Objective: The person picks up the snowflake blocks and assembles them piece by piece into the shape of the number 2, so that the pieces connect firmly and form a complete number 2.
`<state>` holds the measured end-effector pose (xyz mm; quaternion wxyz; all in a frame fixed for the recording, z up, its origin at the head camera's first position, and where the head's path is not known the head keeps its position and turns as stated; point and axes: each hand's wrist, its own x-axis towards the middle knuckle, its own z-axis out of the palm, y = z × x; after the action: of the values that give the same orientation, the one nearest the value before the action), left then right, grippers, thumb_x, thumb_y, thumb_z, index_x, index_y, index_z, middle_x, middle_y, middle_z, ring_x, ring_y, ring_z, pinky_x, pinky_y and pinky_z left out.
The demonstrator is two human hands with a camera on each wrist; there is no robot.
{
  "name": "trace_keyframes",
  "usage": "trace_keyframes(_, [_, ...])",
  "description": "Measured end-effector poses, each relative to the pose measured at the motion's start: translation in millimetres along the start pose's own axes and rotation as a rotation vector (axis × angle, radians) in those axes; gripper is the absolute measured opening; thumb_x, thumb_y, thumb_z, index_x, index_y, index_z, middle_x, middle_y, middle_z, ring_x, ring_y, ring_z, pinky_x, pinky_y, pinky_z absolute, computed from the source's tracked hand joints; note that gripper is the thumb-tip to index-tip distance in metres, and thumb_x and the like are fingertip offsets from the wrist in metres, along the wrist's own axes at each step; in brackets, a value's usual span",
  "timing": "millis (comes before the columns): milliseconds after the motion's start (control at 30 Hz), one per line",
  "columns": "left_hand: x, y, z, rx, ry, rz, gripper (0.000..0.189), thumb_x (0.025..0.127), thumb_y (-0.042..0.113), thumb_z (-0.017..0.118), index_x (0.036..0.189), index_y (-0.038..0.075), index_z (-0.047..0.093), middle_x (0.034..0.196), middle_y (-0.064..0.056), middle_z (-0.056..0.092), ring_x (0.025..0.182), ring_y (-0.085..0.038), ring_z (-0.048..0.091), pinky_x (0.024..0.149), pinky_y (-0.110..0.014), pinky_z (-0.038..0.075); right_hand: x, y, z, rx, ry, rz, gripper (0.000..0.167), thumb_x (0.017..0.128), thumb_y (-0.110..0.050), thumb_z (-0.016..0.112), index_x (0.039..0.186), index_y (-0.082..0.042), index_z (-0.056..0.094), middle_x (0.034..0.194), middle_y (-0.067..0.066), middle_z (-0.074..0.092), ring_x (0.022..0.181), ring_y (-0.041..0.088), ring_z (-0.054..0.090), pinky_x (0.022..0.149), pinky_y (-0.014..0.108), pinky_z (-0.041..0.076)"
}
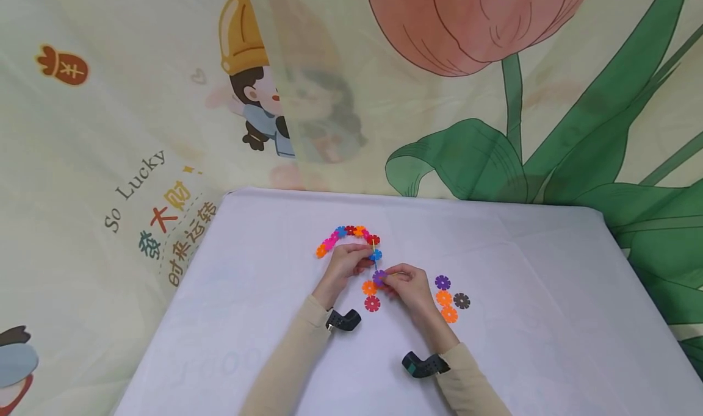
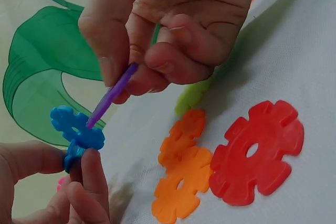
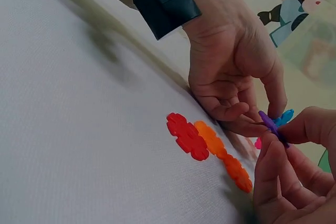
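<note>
My left hand [image 1: 347,262] pinches blue notched discs [image 2: 76,129] at the end of a curved chain of colourful discs [image 1: 342,232]. Between thumb and fingers, my right hand [image 1: 407,285] pinches a purple notched disc [image 2: 113,95]. The purple disc's edge meets the blue one in the left wrist view; how deep the notches sit cannot be told. Below both hands, a red disc [image 2: 257,153] and orange discs [image 2: 181,182] lie on the table. The right wrist view shows the purple disc [image 3: 273,128] partly covering the blue piece [image 3: 285,117].
Right of my right hand lie a purple disc [image 1: 442,282], orange discs [image 1: 443,298] and a dark grey disc [image 1: 462,301]. A white cloth covers the table [image 1: 549,294]. Printed curtains [image 1: 340,50] hang behind it. Each wrist wears a black camera [image 1: 345,320].
</note>
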<state>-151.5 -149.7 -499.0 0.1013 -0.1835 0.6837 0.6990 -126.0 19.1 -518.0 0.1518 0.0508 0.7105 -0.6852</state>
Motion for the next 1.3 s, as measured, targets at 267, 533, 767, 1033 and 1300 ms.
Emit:
trace_keyframes(267, [-0.4, -1.0, 1.5, 0.006, 0.021, -0.002, 0.025, 0.092, 0.018, 0.070, 0.109, -0.001, 0.073, 0.086, -0.007, 0.074, 0.070, -0.013, 0.067, 0.061, -0.018, 0.049, 1.9, -3.0, 0.8, 0.032, -0.042, -0.045, 0.015, 0.092, -0.009, 0.069, 0.100, 0.004, 0.070, 0.082, 0.010, 0.073, 0.065, 0.015, 0.065, 0.062, 0.021, 0.055])
trace_keyframes(533, [0.4, -2.2, 1.4, 0.012, 0.028, -0.011, 0.025, 0.092, 0.019, 0.071, 0.109, 0.001, 0.073, 0.084, -0.006, 0.073, 0.071, -0.013, 0.066, 0.062, -0.018, 0.050, 2.1, -0.1, 4.7, 0.087, 0.002, -0.007, 0.018, 0.092, -0.008, 0.069, 0.101, 0.008, 0.068, 0.083, 0.012, 0.073, 0.065, 0.015, 0.067, 0.061, 0.020, 0.055])
trace_keyframes(767, [0.6, -2.4, 1.3, -0.003, 0.049, -0.023, 0.026, 0.093, 0.021, 0.070, 0.111, 0.003, 0.073, 0.089, -0.007, 0.074, 0.075, -0.014, 0.068, 0.065, -0.018, 0.051, 2.1, 2.1, 6.2, 0.143, 0.046, 0.054, 0.016, 0.094, -0.008, 0.066, 0.102, 0.007, 0.068, 0.083, 0.011, 0.072, 0.064, 0.014, 0.067, 0.062, 0.021, 0.056])
trace_keyframes(1033, [-0.1, -3.2, 1.9, -0.003, 0.046, -0.004, 0.026, 0.092, 0.020, 0.071, 0.110, 0.002, 0.073, 0.090, -0.008, 0.074, 0.075, -0.014, 0.068, 0.067, -0.019, 0.053, 2.1, 1.0, 9.0, 0.172, 0.055, 0.061, 0.019, 0.095, -0.010, 0.066, 0.103, 0.007, 0.068, 0.086, 0.011, 0.073, 0.068, 0.016, 0.069, 0.065, 0.021, 0.056])
trace_keyframes(1300, [1.6, -3.9, 3.3, -0.002, 0.048, -0.005, 0.023, 0.091, 0.017, 0.072, 0.107, 0.000, 0.073, 0.085, -0.007, 0.073, 0.070, -0.014, 0.066, 0.069, -0.021, 0.055, -2.8, -1.6, 17.7, 0.241, 0.109, 0.079, 0.016, 0.093, -0.004, 0.066, 0.103, 0.009, 0.066, 0.085, 0.013, 0.072, 0.068, 0.017, 0.072, 0.065, 0.023, 0.057])
